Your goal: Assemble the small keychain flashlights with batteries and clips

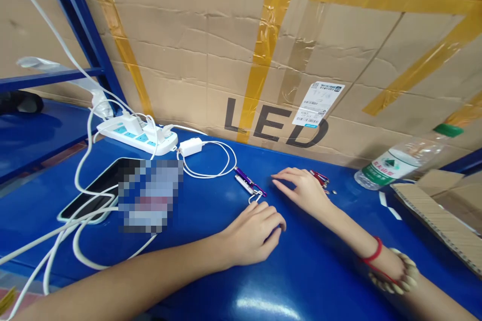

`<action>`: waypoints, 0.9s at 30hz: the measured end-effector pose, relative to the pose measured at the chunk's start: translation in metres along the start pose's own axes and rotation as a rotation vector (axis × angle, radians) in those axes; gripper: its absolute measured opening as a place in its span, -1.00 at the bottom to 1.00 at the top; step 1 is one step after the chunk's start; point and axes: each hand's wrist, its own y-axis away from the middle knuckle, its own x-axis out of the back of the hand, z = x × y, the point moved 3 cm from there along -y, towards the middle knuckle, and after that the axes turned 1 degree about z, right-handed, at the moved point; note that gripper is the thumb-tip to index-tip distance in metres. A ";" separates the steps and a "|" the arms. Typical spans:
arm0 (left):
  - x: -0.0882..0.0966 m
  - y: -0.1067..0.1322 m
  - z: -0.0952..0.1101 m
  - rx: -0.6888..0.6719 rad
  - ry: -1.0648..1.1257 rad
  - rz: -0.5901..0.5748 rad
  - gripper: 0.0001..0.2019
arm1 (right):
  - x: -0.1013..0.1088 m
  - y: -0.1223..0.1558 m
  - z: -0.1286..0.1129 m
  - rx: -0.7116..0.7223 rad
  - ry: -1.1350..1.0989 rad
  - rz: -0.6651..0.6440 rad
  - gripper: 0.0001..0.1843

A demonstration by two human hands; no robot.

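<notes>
My left hand (pixel 253 234) rests on the blue tabletop (pixel 312 271), its fingers loosely curved and the thumb apart from the index finger; nothing shows in it. Just beyond its knuckles lie two small pen-shaped tubes with clips, one purple (pixel 244 175) and one silver (pixel 244 184). My right hand (pixel 304 191) is open, fingers stretched leftward over the table, and holds nothing visible. Right behind it are red pen-shaped pieces (pixel 320 177), partly hidden by the hand. A tiny round metallic bit (pixel 334 192) lies beside them.
A large cardboard box (pixel 181 60) walls off the back. To the left are a power strip (pixel 139 135), white charger (pixel 191 147), cables, a dark phone (pixel 101 190) and a pixelated device (pixel 150 195). A plastic bottle (pixel 391 166) and opened carton (pixel 433 220) stand right.
</notes>
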 end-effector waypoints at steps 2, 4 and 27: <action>0.000 0.000 0.000 0.011 -0.014 0.001 -0.86 | -0.007 -0.012 -0.016 -0.008 -0.063 -0.031 -0.74; 0.000 0.000 0.000 0.014 -0.024 -0.005 -0.86 | -0.015 -0.023 -0.027 -0.022 -0.096 -0.065 -0.74; -0.001 0.001 -0.004 0.069 0.028 0.146 -0.85 | -0.004 0.043 -0.008 -0.416 -0.528 0.014 -0.63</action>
